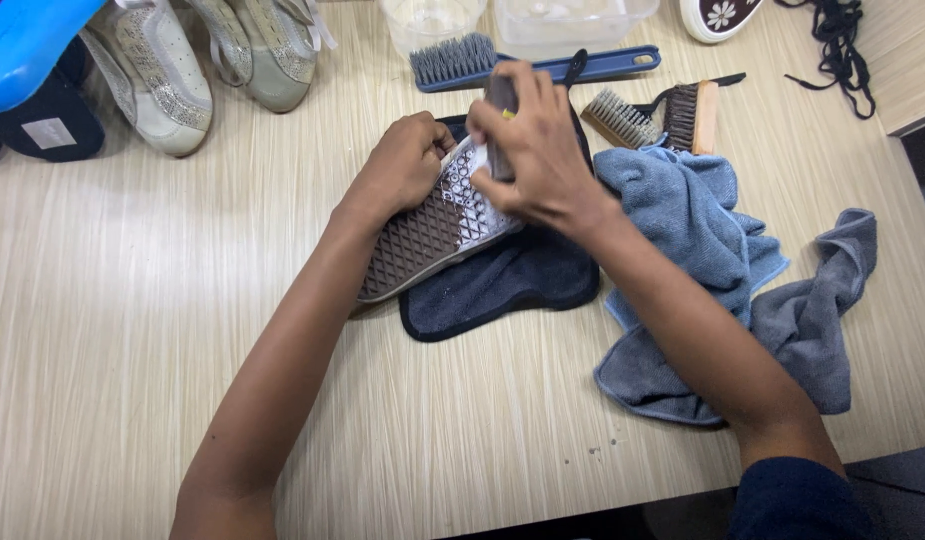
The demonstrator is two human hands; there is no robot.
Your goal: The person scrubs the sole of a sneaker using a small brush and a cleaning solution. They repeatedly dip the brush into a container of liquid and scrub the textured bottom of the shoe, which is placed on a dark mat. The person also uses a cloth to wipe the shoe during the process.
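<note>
Shoe lying sole-up on a dark cloth, near the middle of a pale wooden bench, seen from the head camera. Sole turned upward so its diamond tread faces the worker; toe end whitened with foam. Left hand clenched around the shoe's far edge, steadying it. Right hand with fingers grasping a small dark brush, pressed against the foamy tread. Dark cloth spread underneath, likely to catch drips. Blue towel and grey towel crumpled just right, within reach. Blue-handled brush, two wooden brushes, clear tubs beyond. Pair of pale shoes top left; black laces top right.
</note>
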